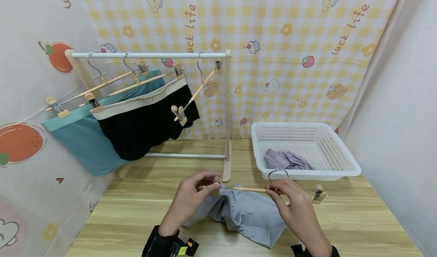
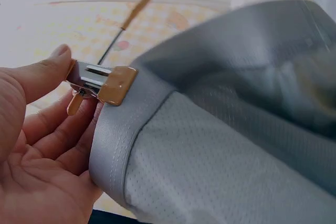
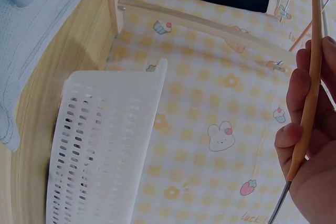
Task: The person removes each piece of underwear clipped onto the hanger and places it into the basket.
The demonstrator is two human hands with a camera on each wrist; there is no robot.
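Between both hands is a wooden clip hanger [image 1: 250, 189] with a metal hook. My right hand [image 1: 297, 202] grips its wooden bar near the hook; in the right wrist view the fingers curl round the bar [image 3: 313, 87]. My left hand [image 1: 191, 198] pinches the hanger's left clip [image 2: 102, 82], thumb on one lever. That clip sits on the waistband of grey boxer briefs [image 1: 252, 219], which hang down onto the table. The right clip [image 1: 319, 194] is apart from the cloth. Part of the left fingers is hidden behind the clip and waistband.
At the back left stands a rack [image 1: 150, 55] holding teal boxer briefs [image 1: 82, 143], black boxer briefs [image 1: 146, 124] and a bare clip hanger [image 1: 201, 88]. A white basket [image 1: 307, 175] at the back right contains a purple garment [image 1: 286, 160]. Wooden table [image 1: 368, 219] beneath.
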